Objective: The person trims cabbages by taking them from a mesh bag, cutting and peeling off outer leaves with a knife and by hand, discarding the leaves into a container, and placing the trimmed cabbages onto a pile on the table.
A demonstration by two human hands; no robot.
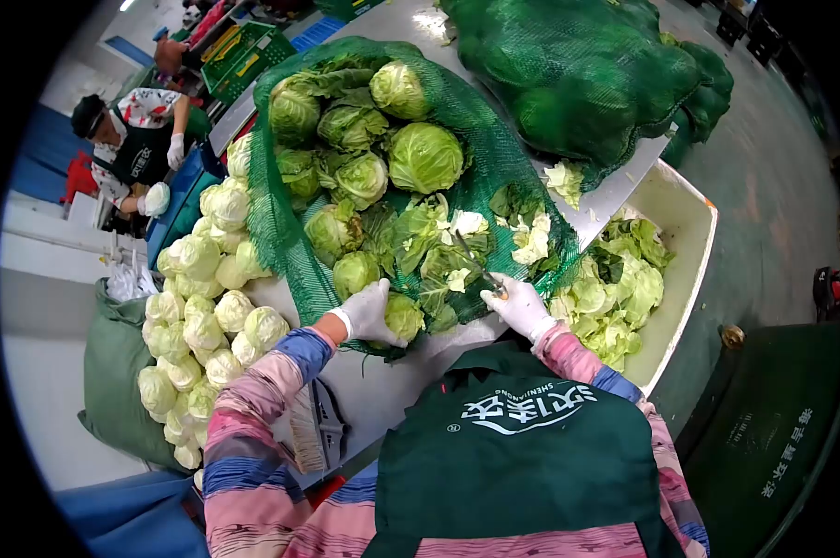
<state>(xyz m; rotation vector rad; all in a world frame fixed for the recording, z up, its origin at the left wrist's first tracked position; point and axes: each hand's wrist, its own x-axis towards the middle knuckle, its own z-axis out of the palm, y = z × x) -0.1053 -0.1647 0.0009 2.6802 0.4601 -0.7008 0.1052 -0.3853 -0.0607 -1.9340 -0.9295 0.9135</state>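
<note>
One gloved left hand [369, 314] clasps a cabbage [405, 317] at the near edge of an open green mesh sack [502, 163]; the right hand [519, 305] grips a knife [478, 265]. Beyond lies a bulging second sack [578, 84], then an aproned co-worker [139, 149].

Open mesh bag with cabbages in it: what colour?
The mesh bag is green; it shows best in the head view, the only one here.

the right hand [522, 309] partly hides the knife [476, 263]; the edge crops the green container [764, 409].
</note>
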